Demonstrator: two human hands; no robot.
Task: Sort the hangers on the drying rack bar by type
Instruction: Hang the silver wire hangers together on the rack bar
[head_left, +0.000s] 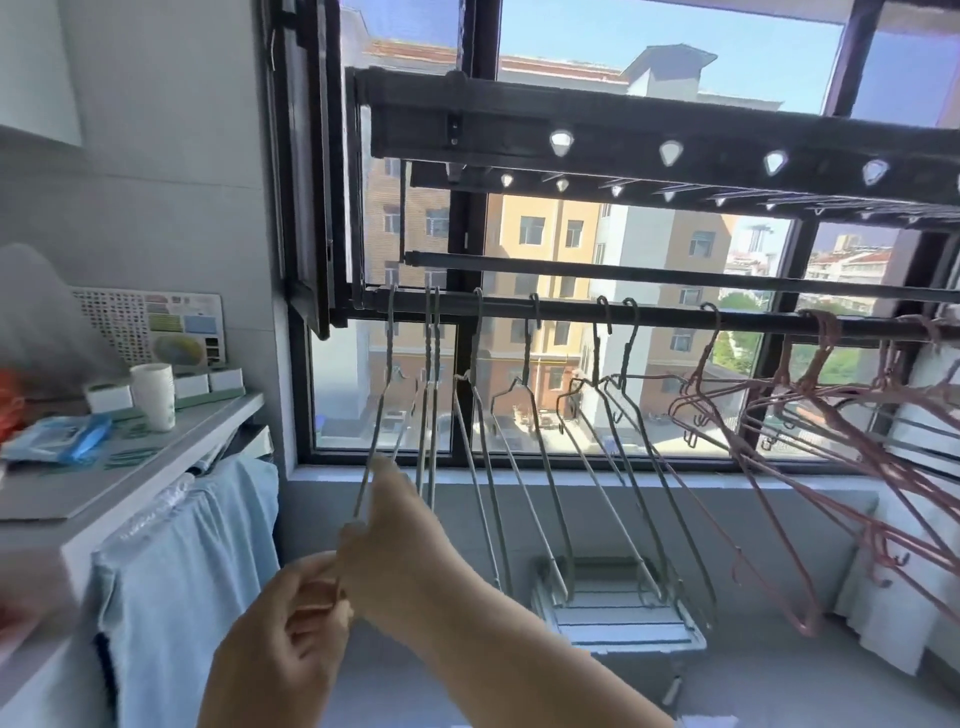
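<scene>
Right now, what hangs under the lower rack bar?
Silver wire hangers on the left, pink hangers on the right. The right hand grips the leftmost silver hanger; its bottom end is hidden behind that hand.

bar (670, 318) crowded: grey hangers (430, 415) left and middle, pink hangers (826, 338) tangled right. widest free gap on bar sits between the groups. window frame (311, 208) boxes left end. shelf (156, 441) and towel (208, 545) block low left. upper rack (571, 130) caps overhead.
</scene>
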